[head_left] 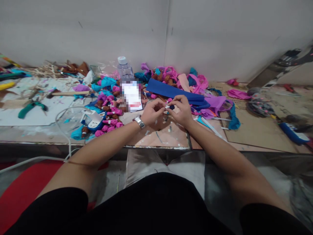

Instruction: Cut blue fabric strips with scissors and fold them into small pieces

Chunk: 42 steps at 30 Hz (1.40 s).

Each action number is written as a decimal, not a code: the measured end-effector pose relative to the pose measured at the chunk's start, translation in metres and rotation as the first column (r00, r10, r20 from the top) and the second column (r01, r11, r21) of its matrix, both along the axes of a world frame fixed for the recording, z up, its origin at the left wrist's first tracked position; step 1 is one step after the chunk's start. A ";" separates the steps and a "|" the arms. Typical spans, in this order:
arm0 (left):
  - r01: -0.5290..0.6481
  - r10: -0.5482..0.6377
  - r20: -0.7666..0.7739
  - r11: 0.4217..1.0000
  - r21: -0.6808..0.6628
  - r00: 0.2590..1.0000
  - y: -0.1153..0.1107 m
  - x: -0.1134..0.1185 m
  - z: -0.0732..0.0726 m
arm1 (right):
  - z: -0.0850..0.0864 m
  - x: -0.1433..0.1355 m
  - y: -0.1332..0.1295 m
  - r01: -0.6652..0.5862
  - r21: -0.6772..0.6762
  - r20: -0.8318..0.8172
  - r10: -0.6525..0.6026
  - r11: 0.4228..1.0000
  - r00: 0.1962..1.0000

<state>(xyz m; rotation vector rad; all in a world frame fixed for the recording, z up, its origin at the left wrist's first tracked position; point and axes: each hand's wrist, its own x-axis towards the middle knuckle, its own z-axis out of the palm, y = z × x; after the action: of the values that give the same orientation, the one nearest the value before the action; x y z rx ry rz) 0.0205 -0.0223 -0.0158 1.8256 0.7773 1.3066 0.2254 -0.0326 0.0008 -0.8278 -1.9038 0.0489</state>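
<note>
At the middle of the bench my left hand (pixel 152 115) and my right hand (pixel 183 113) meet, fingertips pinched together. Between them is a small white strip (pixel 167 106). My right fingers close on a small dark blue piece (pixel 172 107), which looks like cloth; its far side is hidden. Just behind the hands lies a long blue cloth strip (pixel 168 88). Several small pink and brown cloth bundles (pixel 113 112) are heaped to the left, beside a lit phone (pixel 132 96).
A clear bottle with a white cap (pixel 124 69) stands behind the phone. Further left are a hammer (pixel 70 93) and green-handled pliers (pixel 30 107). A white cable (pixel 69 143) hangs over the front edge. Purple cloth scraps (pixel 218 105) and cardboard (pixel 251 129) lie to the right.
</note>
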 end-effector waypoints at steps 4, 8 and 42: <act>0.011 -0.011 -0.008 1.000 0.009 1.000 -0.001 0.000 0.001 | 0.000 0.000 0.000 -0.016 0.015 -0.003 0.016 1.000 1.000; 0.000 0.000 -0.012 1.000 -0.001 1.000 -0.001 -0.001 0.002 | -0.002 0.000 0.001 -0.018 -0.010 -0.010 0.018 1.000 1.000; 0.037 -0.036 0.037 0.998 -0.046 0.999 0.000 0.001 0.003 | -0.003 0.002 0.003 -0.015 0.054 -0.057 0.019 0.998 0.998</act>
<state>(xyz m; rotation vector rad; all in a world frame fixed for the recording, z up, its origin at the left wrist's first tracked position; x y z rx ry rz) 0.0218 -0.0227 -0.0131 1.7662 0.7458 1.2843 0.2276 -0.0297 -0.0019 -0.7663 -1.8505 0.0315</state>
